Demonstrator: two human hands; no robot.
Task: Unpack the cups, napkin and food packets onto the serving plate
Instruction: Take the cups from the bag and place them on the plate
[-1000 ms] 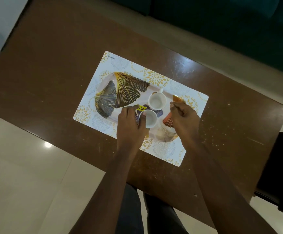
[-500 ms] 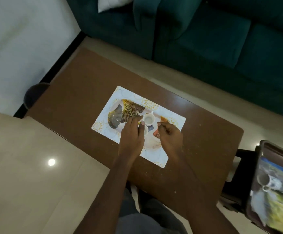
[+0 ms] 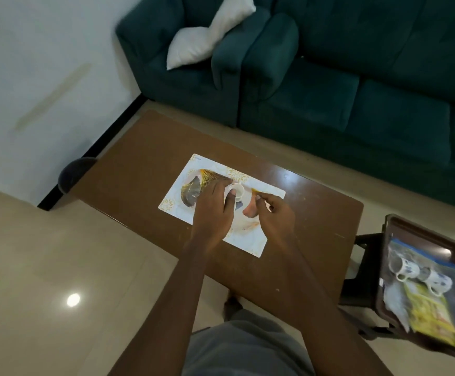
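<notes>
A serving plate with a gold and grey leaf pattern lies on a white placemat. A small white cup stands on the plate. My left hand is curled against that cup, thumb at its near side, and hides what lies under the palm. A sliver of a blue packet shows below the cup. My right hand pinches the edge of an orange packet lying on the plate's right half.
The placemat sits on a brown table. A brown tray at the right holds a clear bag with two patterned mugs and a yellow packet. A teal sofa with a white pillow stands behind.
The view has pulled back and up, bringing the sofa and the side tray into sight. Both hands stay on the plate, the left now covering the nearer cup.
</notes>
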